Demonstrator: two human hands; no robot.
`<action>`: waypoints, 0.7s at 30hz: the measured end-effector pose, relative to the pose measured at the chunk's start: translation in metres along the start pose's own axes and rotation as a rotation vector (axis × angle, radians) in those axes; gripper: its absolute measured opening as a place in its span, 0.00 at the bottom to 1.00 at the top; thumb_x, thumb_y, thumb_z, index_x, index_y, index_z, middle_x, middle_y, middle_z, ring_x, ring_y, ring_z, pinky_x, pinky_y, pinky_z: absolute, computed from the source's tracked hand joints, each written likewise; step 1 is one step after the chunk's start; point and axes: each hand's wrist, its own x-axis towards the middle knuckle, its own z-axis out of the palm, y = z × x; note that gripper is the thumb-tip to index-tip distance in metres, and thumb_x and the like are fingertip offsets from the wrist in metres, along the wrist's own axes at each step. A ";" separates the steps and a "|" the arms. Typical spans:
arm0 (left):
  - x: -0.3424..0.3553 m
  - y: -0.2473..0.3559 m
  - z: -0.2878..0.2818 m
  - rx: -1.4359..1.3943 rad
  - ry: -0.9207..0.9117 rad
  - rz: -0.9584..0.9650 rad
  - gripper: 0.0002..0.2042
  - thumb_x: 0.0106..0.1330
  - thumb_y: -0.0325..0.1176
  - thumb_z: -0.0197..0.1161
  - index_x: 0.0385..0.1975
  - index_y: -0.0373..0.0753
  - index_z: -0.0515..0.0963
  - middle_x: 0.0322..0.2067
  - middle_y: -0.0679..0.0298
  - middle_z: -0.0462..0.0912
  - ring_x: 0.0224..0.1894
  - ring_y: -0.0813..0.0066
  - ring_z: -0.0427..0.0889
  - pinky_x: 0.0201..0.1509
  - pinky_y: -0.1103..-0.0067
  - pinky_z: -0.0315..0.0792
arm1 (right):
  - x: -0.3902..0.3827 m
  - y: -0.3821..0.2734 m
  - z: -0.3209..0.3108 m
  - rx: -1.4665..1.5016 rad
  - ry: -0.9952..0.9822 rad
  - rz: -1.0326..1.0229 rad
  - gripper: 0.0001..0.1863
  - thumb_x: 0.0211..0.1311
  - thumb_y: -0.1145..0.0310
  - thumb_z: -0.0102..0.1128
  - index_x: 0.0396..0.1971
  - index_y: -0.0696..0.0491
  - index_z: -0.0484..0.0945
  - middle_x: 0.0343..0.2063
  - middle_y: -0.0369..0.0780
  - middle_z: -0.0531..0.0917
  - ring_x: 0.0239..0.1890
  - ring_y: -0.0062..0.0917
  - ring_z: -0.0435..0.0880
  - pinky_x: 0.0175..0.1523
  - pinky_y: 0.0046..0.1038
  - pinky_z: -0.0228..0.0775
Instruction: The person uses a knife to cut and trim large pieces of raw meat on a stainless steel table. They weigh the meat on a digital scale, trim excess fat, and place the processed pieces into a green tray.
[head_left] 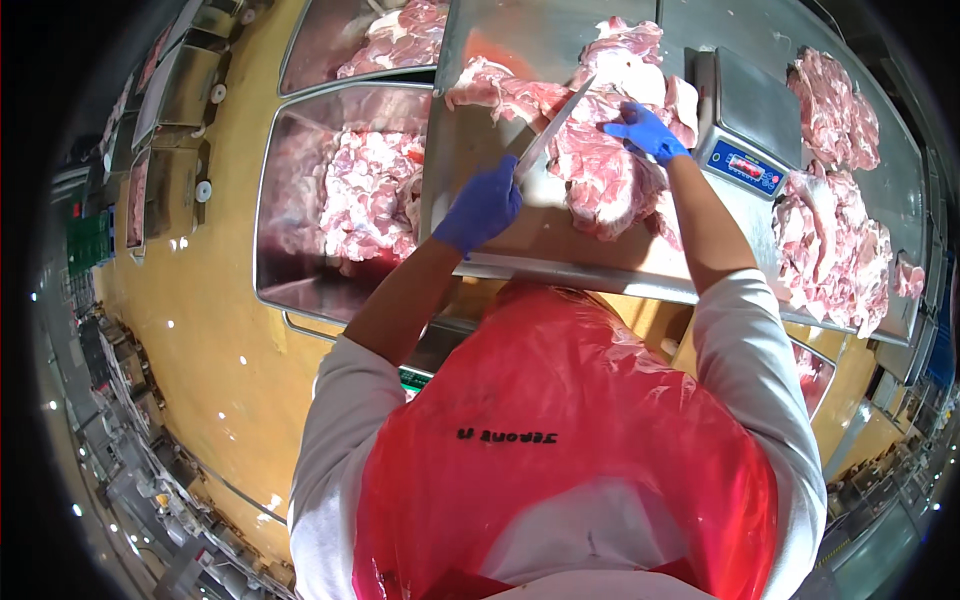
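Apparently mid-cut: blue-gloved left hand [482,207] gripping long steel knife [552,128], blue-gloved right hand [645,131] spread open on large pink raw-meat slab [598,172], lying on grey metal counter [545,222]. Next stroke probably needs right hand clear of knife.

Looks like the cutting hall of a meat-processing plant. Shows in the raw meat [835,245] piled by the right edge and near right corner of a steel table [545,25], and in a knife [552,131] at a large cut [595,190] farther left. Also shows in a digital scale [757,95] set back from the near edge, deep steel bins [290,215] of meat pieces [365,190] against the left edge, and a red plastic apron [610,420]. Told, too, by steel tubs [190,90] on yellow floor [230,400] beyond.
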 end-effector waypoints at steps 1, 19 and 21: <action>0.001 0.013 -0.009 -0.003 -0.063 0.034 0.22 0.61 0.26 0.53 0.58 0.37 0.65 0.29 0.44 0.78 0.31 0.43 0.79 0.36 0.58 0.71 | 0.017 0.015 0.003 0.031 0.013 -0.015 0.47 0.55 0.65 0.71 0.67 0.67 0.53 0.55 0.51 0.77 0.56 0.32 0.77 0.59 0.30 0.69; 0.049 0.041 -0.023 0.249 -0.470 0.132 0.35 0.62 0.26 0.49 0.72 0.52 0.51 0.28 0.47 0.80 0.29 0.47 0.80 0.35 0.57 0.73 | -0.047 -0.016 0.043 -0.646 0.226 0.216 0.24 0.53 0.48 0.60 0.37 0.55 0.83 0.38 0.49 0.85 0.45 0.43 0.83 0.53 0.44 0.69; 0.055 0.035 -0.019 0.279 -0.462 0.183 0.35 0.63 0.26 0.48 0.72 0.53 0.50 0.26 0.46 0.79 0.28 0.48 0.80 0.34 0.56 0.72 | -0.047 -0.017 0.054 -0.729 0.349 0.235 0.21 0.55 0.50 0.57 0.38 0.52 0.83 0.37 0.48 0.85 0.45 0.41 0.84 0.53 0.46 0.68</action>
